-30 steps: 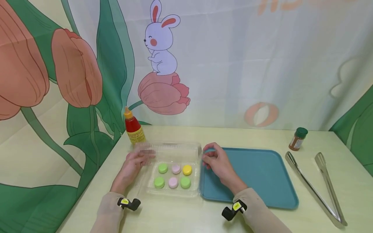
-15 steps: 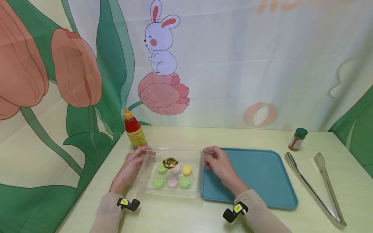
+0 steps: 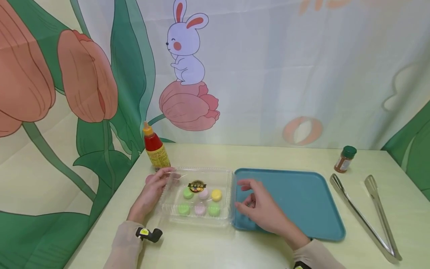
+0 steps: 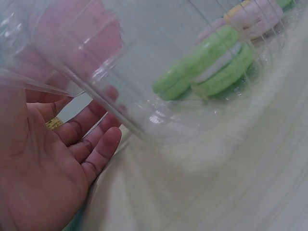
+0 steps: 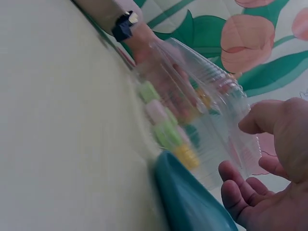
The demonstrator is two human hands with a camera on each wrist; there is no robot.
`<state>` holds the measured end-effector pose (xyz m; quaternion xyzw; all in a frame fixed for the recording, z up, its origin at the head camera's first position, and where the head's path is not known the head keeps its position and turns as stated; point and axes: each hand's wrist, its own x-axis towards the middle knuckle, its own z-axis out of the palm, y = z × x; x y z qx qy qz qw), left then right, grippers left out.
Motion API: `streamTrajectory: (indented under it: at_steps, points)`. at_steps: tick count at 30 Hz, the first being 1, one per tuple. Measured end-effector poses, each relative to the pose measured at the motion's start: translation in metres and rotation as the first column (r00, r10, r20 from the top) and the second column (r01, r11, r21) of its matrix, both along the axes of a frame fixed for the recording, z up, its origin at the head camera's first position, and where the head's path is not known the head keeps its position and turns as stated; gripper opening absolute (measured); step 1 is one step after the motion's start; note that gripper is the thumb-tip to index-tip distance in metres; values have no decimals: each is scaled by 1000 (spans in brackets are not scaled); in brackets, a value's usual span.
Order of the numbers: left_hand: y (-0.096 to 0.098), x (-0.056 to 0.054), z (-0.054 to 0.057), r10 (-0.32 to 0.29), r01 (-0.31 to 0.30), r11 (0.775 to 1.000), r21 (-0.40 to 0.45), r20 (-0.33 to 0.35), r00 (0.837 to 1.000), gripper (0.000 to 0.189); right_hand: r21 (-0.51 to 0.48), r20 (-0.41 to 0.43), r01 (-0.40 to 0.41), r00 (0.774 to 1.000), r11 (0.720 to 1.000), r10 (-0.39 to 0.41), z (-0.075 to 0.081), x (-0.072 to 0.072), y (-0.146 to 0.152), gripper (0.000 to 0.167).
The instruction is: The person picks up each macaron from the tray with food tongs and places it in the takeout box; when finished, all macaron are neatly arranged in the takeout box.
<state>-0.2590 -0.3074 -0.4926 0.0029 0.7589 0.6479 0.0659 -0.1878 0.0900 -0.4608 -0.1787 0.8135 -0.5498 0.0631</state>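
A clear plastic clamshell box (image 3: 221, 177) with a dark label on its lid sits left of centre in the head view. Through it show several macarons: green (image 3: 214, 209), pink (image 3: 200, 210) and one yellow (image 3: 216, 194). The lid lies over them; whether its rim is pressed home, I cannot tell. My left hand (image 3: 151, 194) is at the box's left side, its loosely bent fingers (image 4: 103, 149) at the plastic edge. Right of the box, my right hand (image 3: 263, 207) hovers over the tray's near-left part, thumb and fingers apart, nothing between them.
A blue tray (image 3: 295, 201) lies just right of the box. Metal tongs (image 3: 364, 222) stand spread farther right, below a green-capped spice jar (image 3: 345, 159). A red sauce bottle (image 3: 155, 149) stands behind the left hand. A printed curtain (image 3: 252, 74) hangs at the back.
The clear lid has come down over the macarons, so its label now shows. My right hand has drawn away from the box toward the right and nearer. My left hand has hardly moved.
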Motion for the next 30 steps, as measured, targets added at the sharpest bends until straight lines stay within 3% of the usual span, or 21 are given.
streamTrajectory:
  at_steps: [6, 11, 17, 19, 23, 30]
  points:
    - [-2, 0, 0, 0, 0, 1000, 2, -29, 1000, 40, -18, 11, -96, 995, 995, 96, -4, 18, -1, 57]
    - [-2, 1, 0, -14, 12, 999, -49, -44, 999, 38, -8, 26, -82, 996, 997, 82, -8, 22, -6, 57]
    - [-1, 5, 11, 46, -54, 991, -125, -65, 997, 43, -11, 31, -73, 997, 997, 73, -9, 23, -5, 55]
    - [-2, 11, 18, 66, -76, 987, -144, -72, 995, 45, -13, 24, -78, 997, 997, 79, -9, 24, -5, 55]
    - [-4, 31, 31, 74, -104, 973, -208, -148, 986, 43, -5, 19, -88, 996, 996, 88, -9, 24, -4, 56]
    - [-9, 73, 32, 71, -149, 949, -276, -274, 959, 33, -22, 13, -80, 997, 997, 80, -7, 24, -4, 56]
